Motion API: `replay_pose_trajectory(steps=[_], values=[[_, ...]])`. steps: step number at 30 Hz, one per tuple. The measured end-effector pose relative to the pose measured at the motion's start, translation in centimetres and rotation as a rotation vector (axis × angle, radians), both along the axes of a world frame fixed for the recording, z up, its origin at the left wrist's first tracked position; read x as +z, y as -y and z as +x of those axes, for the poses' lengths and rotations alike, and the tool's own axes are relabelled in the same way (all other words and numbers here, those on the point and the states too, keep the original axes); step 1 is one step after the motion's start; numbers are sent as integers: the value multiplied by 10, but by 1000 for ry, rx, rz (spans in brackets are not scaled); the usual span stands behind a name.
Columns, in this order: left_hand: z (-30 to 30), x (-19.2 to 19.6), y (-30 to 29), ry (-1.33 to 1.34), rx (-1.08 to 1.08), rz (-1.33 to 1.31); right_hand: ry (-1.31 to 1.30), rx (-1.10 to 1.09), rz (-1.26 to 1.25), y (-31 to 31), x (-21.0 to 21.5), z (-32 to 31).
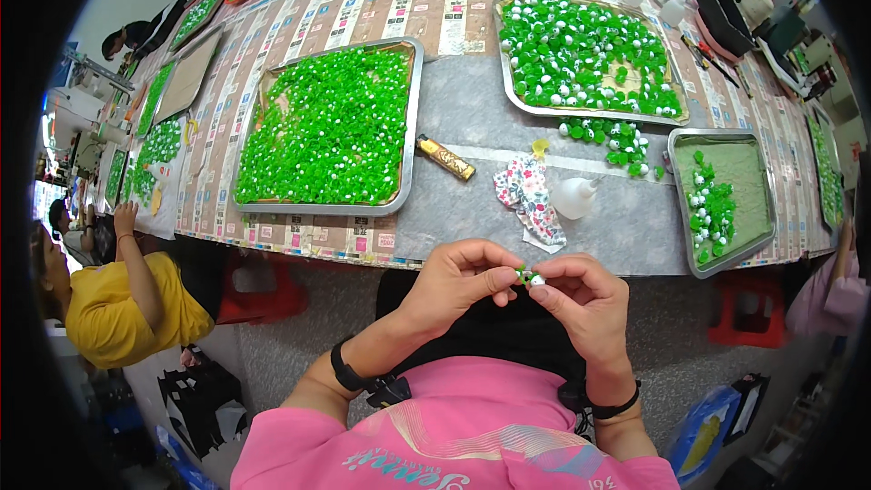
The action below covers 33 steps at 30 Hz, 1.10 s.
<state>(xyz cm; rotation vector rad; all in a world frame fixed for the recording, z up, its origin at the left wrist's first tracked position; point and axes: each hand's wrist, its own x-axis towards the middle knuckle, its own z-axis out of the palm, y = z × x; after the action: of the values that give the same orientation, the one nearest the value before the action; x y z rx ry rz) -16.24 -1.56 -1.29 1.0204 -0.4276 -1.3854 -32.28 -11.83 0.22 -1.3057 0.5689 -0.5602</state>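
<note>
Both hands meet in front of my chest, just off the table's front edge. Between the fingertips of my left hand (461,283) is a small green plastic piece (523,274). My right hand (582,294) pinches a small white ball (537,280) with dark marks, close against the green piece. Fingers hide part of both, so I cannot tell whether they are joined. Beyond my hands lie a floral cloth (528,195) and a white squeeze bottle (573,198). To the right, a small metal tray (755,186) holds several green-and-white pieces.
A large tray (410,136) of small green pieces stands at left. Another tray (594,115) of green pieces with white balls is farther back, with a loose pile (617,141) before it. A gold-and-brown tube (445,158) lies between. A person in yellow (136,308) sits at left.
</note>
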Motion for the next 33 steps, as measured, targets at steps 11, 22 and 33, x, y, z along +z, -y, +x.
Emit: replay_pose_trajectory(steps=[11, 22, 33], values=[[-1, 0, 2, 57, -29, -19, -34, -27, -88, -1, 6, 1], [-4, 1, 2, 125, -5, -16, -68, -36, -208, 2, 1, -2], [-14, 0, 5, 214, 80, -83, 19, -122, -175, -4, -11, -1]])
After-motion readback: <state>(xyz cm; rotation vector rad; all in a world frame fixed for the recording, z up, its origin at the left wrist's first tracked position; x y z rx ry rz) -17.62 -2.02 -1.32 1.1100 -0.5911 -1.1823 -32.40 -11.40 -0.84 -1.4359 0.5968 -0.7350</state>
